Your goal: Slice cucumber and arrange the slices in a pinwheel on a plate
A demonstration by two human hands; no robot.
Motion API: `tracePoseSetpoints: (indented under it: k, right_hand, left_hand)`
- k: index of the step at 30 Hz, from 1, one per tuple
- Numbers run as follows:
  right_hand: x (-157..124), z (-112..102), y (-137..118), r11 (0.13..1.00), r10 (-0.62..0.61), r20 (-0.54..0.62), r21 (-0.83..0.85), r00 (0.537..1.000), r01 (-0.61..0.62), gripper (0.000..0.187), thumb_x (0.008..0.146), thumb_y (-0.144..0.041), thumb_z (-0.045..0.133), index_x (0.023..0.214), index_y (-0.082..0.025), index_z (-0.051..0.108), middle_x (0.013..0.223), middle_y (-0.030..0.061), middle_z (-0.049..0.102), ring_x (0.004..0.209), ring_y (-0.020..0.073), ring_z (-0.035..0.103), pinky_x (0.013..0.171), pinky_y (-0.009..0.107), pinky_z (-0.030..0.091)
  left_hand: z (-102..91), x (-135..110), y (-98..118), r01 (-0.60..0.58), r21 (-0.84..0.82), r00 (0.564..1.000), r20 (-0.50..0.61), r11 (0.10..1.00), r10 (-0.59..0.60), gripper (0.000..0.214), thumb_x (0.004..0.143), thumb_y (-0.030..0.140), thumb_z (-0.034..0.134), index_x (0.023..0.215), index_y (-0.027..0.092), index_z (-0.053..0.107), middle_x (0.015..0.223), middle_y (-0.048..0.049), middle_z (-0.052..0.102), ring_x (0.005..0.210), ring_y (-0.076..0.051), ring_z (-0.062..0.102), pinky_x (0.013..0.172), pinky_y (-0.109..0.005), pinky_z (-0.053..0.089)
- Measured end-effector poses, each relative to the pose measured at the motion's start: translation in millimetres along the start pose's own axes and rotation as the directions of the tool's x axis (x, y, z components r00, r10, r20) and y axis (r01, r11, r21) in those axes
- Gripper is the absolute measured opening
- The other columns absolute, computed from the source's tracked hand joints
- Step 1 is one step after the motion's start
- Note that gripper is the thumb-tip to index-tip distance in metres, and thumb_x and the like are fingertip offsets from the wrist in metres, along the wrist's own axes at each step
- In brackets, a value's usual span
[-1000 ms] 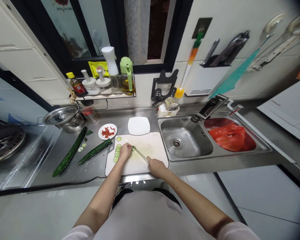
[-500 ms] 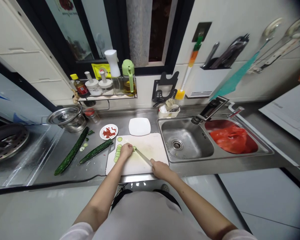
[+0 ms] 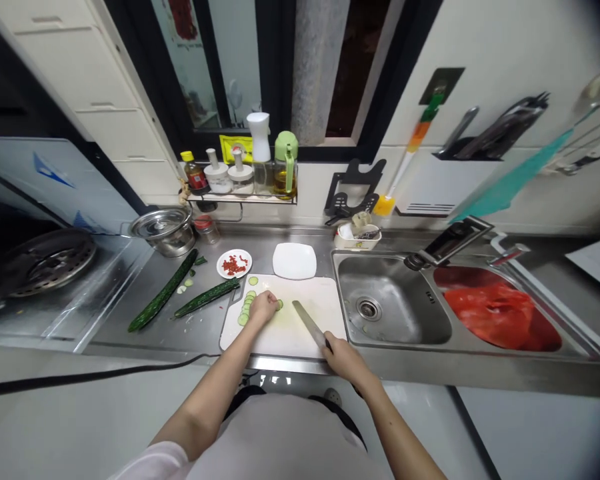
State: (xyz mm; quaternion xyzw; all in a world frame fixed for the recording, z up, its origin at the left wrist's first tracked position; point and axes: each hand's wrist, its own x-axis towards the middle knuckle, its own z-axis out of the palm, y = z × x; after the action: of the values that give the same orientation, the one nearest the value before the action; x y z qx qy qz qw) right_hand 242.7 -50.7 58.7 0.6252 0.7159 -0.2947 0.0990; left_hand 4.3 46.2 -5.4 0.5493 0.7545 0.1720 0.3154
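Note:
A white cutting board (image 3: 300,333) lies on the steel counter in front of me. My left hand (image 3: 263,307) is curled over a small cucumber stub (image 3: 279,305) near the board's left part, with a row of several cucumber slices (image 3: 246,308) just left of it. My right hand (image 3: 343,360) grips the handle of a knife (image 3: 309,324) at the board's front right corner. The blade points up and left and stands a little apart from the cucumber stub.
Two long cucumbers (image 3: 164,299) (image 3: 207,297) lie on the counter left of the board. Behind it are a small plate of chopped red chili (image 3: 234,264) and a white square plate (image 3: 294,261). A sink (image 3: 390,308) is to the right, a red basin (image 3: 495,312) beyond it, a steel pot (image 3: 163,229) at back left.
The knife has drawn back to the right, away from the cucumber under my left hand. The view has shifted, so everything sits further right in the picture.

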Motion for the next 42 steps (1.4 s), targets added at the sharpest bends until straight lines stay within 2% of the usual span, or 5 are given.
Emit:
tracePoseSetpoints:
  k: [7,15,22,33,42]
  right_hand:
    - [9.2,2.6,0.9,1.0,0.006,-0.029,0.031,1.0,-0.005,0.017,0.094,-0.026,0.037,0.103,-0.018,0.049,0.096,0.0104,0.066,0.088,0.02,0.06,0.066,0.025,0.029]
    - [16.4,7.9,1.0,1.0,0.013,-0.014,-0.004,1.0,-0.013,0.018,0.095,-0.027,0.037,0.105,-0.019,0.05,0.099,0.0108,0.067,0.09,0.02,0.061,0.066,0.025,0.029]
    - [19.0,7.5,-2.8,0.999,0.018,-0.009,-0.029,1.0,-0.019,0.019,0.095,-0.026,0.037,0.106,-0.019,0.049,0.102,0.0115,0.067,0.091,0.0205,0.062,0.066,0.026,0.028]
    - [19.6,5.7,-5.1,0.999,0.026,0.002,-0.024,1.0,-0.026,0.019,0.095,-0.027,0.036,0.106,-0.019,0.05,0.098,0.01,0.067,0.09,0.0201,0.061,0.064,0.026,0.028]
    - [19.6,8.0,-7.3,0.999,0.047,0.024,-0.022,0.999,-0.047,0.019,0.096,-0.027,0.035,0.108,-0.019,0.048,0.099,0.0112,0.067,0.091,0.0208,0.061,0.064,0.026,0.026]
  left_hand:
    - [-1.3,-25.4,-7.8,-0.013,-0.151,0.999,-0.048,0.988,0.006,0.011,0.072,0.029,0.068,0.075,0.019,0.063,0.071,0.0015,0.065,0.064,-0.01,0.056,0.059,-0.02,0.035]
    - [-13.7,-50.6,-60.5,0.021,-0.242,0.99,-0.131,0.97,-0.054,0.015,0.074,0.033,0.066,0.073,0.019,0.061,0.068,0.0028,0.064,0.064,-0.01,0.058,0.06,-0.019,0.038]
    - [-33.7,-48.6,-93.2,0.133,-0.122,0.974,-0.166,0.984,-0.152,0.008,0.076,0.028,0.063,0.079,0.021,0.062,0.074,0.0021,0.066,0.068,-0.012,0.06,0.061,-0.019,0.039]
    - [-38.2,-49.8,-93.5,0.229,0.044,0.962,-0.161,0.972,-0.22,0.008,0.08,0.028,0.06,0.086,0.023,0.063,0.085,0.0005,0.07,0.08,-0.016,0.062,0.064,-0.024,0.035]
    - [-42.7,-24.1,-68.6,0.087,0.046,0.973,-0.217,0.995,-0.075,0.02,0.083,0.028,0.059,0.102,0.022,0.063,0.097,-0.0037,0.067,0.094,-0.018,0.061,0.078,-0.024,0.041]
